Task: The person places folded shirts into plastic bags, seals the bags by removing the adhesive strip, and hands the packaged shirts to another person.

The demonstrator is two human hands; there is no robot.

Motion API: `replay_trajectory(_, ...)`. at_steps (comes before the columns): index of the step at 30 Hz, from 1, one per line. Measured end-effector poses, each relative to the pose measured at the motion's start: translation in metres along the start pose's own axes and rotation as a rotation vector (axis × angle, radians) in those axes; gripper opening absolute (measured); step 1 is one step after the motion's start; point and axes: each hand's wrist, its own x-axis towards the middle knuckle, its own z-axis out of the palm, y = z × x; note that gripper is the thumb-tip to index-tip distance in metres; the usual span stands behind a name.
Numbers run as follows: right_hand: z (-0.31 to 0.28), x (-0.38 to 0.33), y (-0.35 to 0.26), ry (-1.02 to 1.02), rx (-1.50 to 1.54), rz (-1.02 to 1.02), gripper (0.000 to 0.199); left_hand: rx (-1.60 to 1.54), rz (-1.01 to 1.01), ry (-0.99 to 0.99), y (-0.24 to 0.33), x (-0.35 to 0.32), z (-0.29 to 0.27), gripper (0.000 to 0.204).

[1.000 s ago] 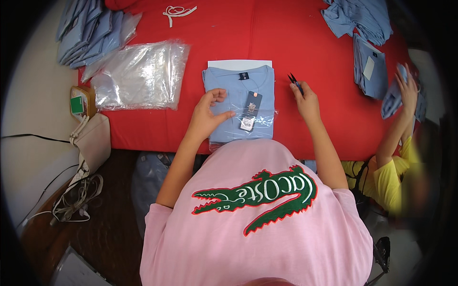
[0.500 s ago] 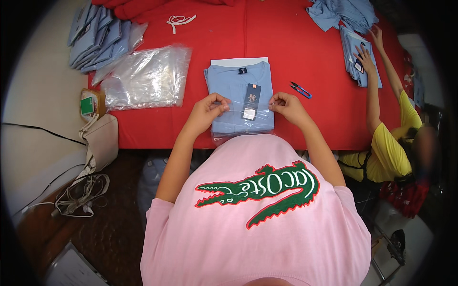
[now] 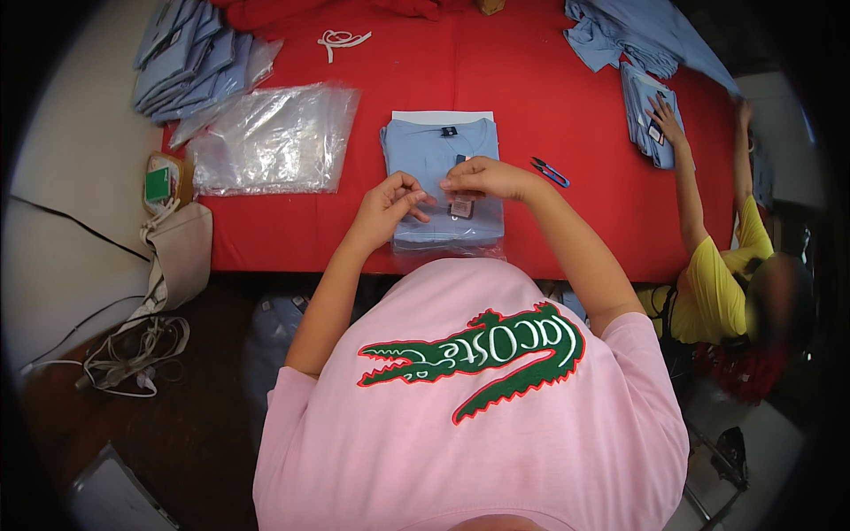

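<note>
Right hand (image 3: 491, 180): over the middle of the folded blue shirt (image 3: 409, 152), fingers bunched, thumb close in against them. Can't tell if film is pinched in there, too fine to see. Left hand (image 3: 390, 209): at the shirt's left side, fingers curled, thumb near the fingertips. Can't tell on film there either. Hands near each other, not touching.

Shirt lies flat on the red-covered bench (image 3: 518, 97), right in front of the wearer, collar end away. Clear bag (image 3: 453, 251) shows over its lower part and past the near edge. White card (image 3: 443, 116) sticks out beyond the collar; dark neck label (image 3: 449, 132) visible. Hang tag (image 3: 461, 209) on the shirt front, partly behind the right hand.

Blue snips (image 3: 552, 173) lie on the bench, right of the shirt, well apart from both hands. To the left: flat clear bags (image 3: 266, 146), with a pile of folded blue shirts (image 3: 190, 69) beyond. White strip (image 3: 343, 41), looped, farther up. Green box (image 3: 158, 184) in a small container at the left edge, pale bag (image 3: 184, 257) just beside.

Co-worker in yellow (image 3: 711, 288) at the right end, one hand on a folded blue stack (image 3: 642, 106); loose blue garments (image 3: 624, 40) beyond.
</note>
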Motion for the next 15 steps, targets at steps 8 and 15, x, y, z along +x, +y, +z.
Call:
replay_trajectory(8, -0.029, -0.025, 0.058, 0.068, -0.072, -0.200, 0.024, -0.076, -0.021, 0.098, -0.017, -0.001, -0.011, 0.010)
replay_trajectory(15, -0.015, -0.021, 0.039, 0.031, 0.191, -0.029, 0.016, -0.060, 0.000, 0.070, -0.011, 0.005, -0.010, 0.012)
